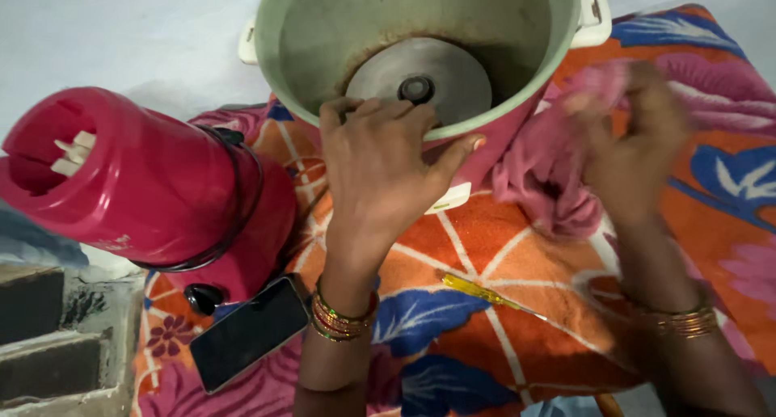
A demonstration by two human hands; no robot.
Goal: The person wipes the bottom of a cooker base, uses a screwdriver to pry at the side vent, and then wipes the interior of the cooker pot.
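Floral mat (517, 255): red mixer base (153, 183), phone (246, 332), yellow screwdriver (485, 292) lying around. Left hand (380, 170) clamps cooker body (420, 61) rim, fingers inside. Right hand (634, 146), blurred, bunched around pink cloth (541, 174) just beside it.

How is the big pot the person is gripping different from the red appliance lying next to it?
The rice cooker is pale green inside and open, showing a metal plate at its bottom; the red mixer base is closed plastic with white prongs at its end. The cooker is wider. The left hand grips the cooker's rim; nothing holds the mixer base. Both rest on the flowered cloth.
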